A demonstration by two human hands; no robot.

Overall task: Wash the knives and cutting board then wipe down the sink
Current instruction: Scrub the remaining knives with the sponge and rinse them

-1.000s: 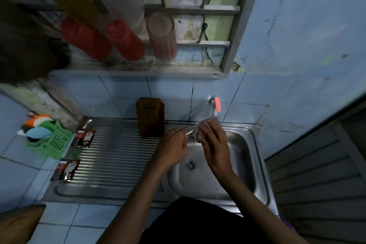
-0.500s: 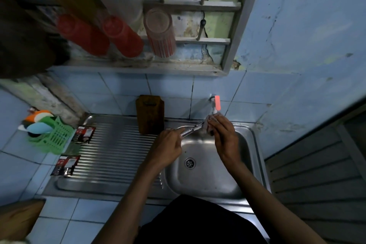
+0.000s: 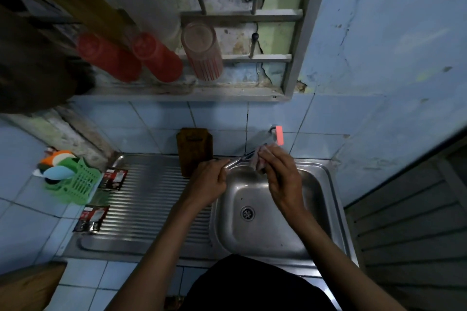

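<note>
Sink point(image 3: 326, 212): steel, below blue tiles.
Left hand point(image 3: 209, 179): grips knife point(image 3: 237, 160) handle.
Right hand point(image 3: 280, 174): pinches cloth point(image 3: 257, 159) on blade.
Cutting board point(image 3: 194, 151): leans on wall.

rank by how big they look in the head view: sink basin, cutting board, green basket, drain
1. sink basin
2. and 3. green basket and cutting board: about alike, so no ranking between them
4. drain

The ribbed steel drainboard point(image 3: 151, 199) carries an upright wooden cutting board point(image 3: 194, 151) and two sachets point(image 3: 113, 179).
</note>
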